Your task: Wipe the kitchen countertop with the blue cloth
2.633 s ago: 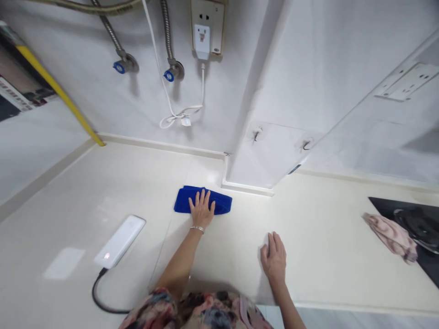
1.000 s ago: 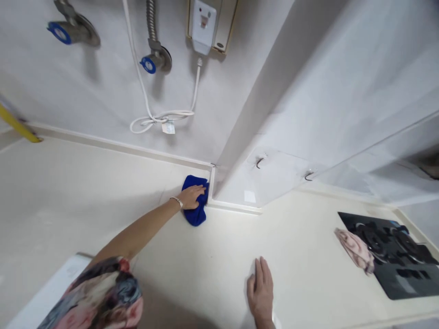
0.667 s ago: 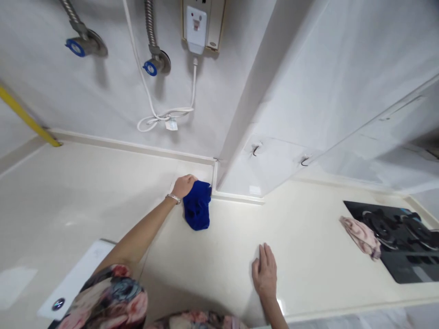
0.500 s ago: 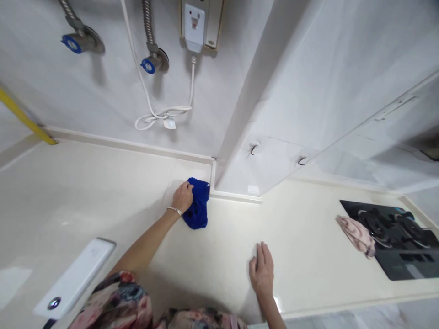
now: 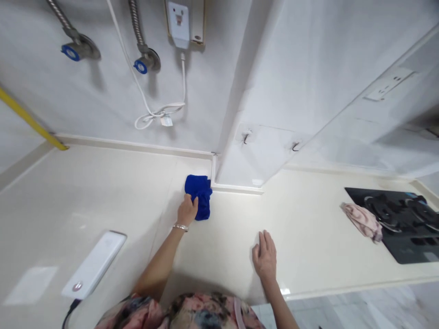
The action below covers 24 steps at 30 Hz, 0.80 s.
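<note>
While your left hand (image 5: 187, 210) is curled over the near edge of the blue cloth (image 5: 200, 192), with the fingers bent around the bunched fabric and pressing it down, the cloth itself lies on the cream surface (image 5: 103, 183) right in the inner corner, where the low back rim meets the foot of the white wall column (image 5: 240, 164). The far side of the cloth seems to touch this rim, and its right side is just beside the column. You wear a thin bracelet (image 5: 180, 226) on the left wrist. Your right hand (image 5: 265, 258) grasps nothing: it rests flat on the surface, palm down, fingers stretched and close together, well apart from the cloth and nearer to the front edge. To your left, a white flat device (image 5: 94, 265) lies on the surface with a dark cable (image 5: 70, 310) going out from its near end. Far to your right, a pink cloth (image 5: 361, 220) lies crumpled, partly on the edge of the black gas hob (image 5: 398, 224). On the wall behind the surface you can see two valves with blue caps (image 5: 70, 51), a white plug (image 5: 178, 20) in a socket, and a white cord (image 5: 154, 114) hanging down in a loose knot. A yellow pipe (image 5: 30, 121) comes down slanted to the back rim at the far left. Two small hooks (image 5: 245, 137) are fixed low on the face of the column.
</note>
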Each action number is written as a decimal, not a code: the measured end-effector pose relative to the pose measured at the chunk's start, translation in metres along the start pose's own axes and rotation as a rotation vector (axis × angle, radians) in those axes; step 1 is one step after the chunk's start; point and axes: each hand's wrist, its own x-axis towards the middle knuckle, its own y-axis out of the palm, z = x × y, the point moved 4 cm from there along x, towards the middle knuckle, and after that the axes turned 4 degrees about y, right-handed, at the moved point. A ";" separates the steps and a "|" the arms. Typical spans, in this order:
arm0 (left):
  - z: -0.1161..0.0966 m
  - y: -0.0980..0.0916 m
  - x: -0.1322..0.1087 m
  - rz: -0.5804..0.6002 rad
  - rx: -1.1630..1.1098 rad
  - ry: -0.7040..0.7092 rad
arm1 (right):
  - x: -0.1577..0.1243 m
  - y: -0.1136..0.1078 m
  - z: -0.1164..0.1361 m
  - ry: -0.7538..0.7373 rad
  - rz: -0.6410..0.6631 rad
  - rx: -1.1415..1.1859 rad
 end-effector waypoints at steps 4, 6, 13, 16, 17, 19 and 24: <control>-0.009 -0.016 0.024 -0.058 -0.168 -0.063 | 0.001 0.001 0.000 -0.002 -0.023 0.007; -0.009 -0.026 0.028 -0.066 -0.162 -0.072 | 0.001 0.001 -0.001 0.008 -0.022 0.016; 0.021 -0.066 0.008 0.406 0.201 0.000 | 0.000 0.002 -0.004 0.015 -0.015 0.038; 0.025 -0.088 0.006 0.244 0.488 0.067 | -0.001 0.004 -0.005 0.016 -0.015 0.047; 0.022 -0.087 0.004 0.186 0.472 0.101 | -0.001 0.004 -0.006 0.013 -0.012 0.051; 0.013 -0.072 -0.003 0.140 0.355 0.183 | -0.002 0.006 -0.007 0.010 -0.008 0.053; -0.006 -0.016 -0.021 0.122 0.364 0.334 | -0.002 0.007 -0.007 0.002 -0.024 0.042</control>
